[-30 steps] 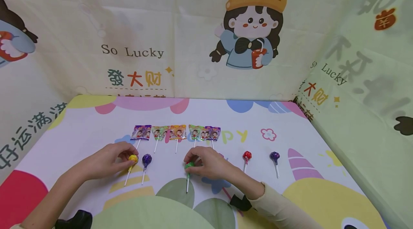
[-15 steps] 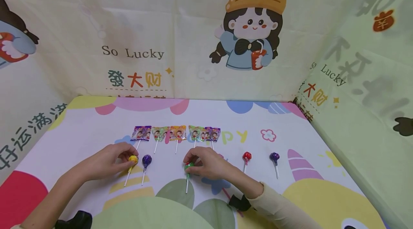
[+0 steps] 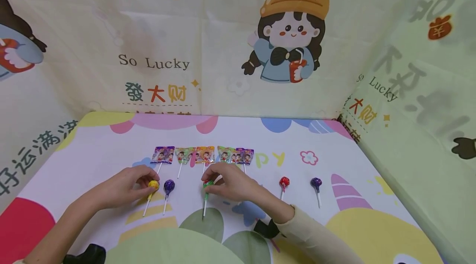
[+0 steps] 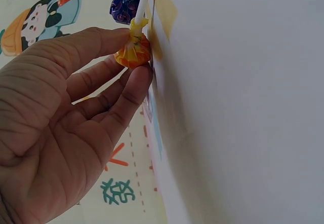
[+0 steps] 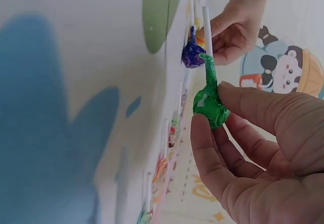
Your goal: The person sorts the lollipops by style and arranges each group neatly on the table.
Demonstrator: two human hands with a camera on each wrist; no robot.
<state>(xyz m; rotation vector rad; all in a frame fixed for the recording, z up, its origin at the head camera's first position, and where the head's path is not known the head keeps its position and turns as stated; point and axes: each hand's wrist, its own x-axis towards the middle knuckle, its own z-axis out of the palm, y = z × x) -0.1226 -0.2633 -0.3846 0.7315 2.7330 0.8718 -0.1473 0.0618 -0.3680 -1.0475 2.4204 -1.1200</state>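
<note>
Between thumb and fingers my left hand (image 3: 130, 184) pinches the head of a yellow lollipop (image 4: 133, 51), its white stick pointing toward me. A purple lollipop (image 3: 169, 186) lies just right of that hand. My right hand (image 3: 234, 181) pinches a green lollipop (image 5: 211, 110) by its wrapped head; in the right wrist view it appears raised off the table. Farther right lie a red lollipop (image 3: 284, 182) and another purple lollipop (image 3: 316, 183), neither touched by a hand.
Behind the hands runs a row of flat-packed lollipops, among them a purple pack (image 3: 163, 155), an orange pack (image 3: 205, 154) and a green pack (image 3: 225, 154). The printed table mat (image 3: 282, 136) ends at a cream curtain (image 3: 223, 41) at the back and sides.
My right hand has moved left and slightly away from me with the green lollipop, toward the purple one. The left hand stays where it was, still holding the yellow lollipop.
</note>
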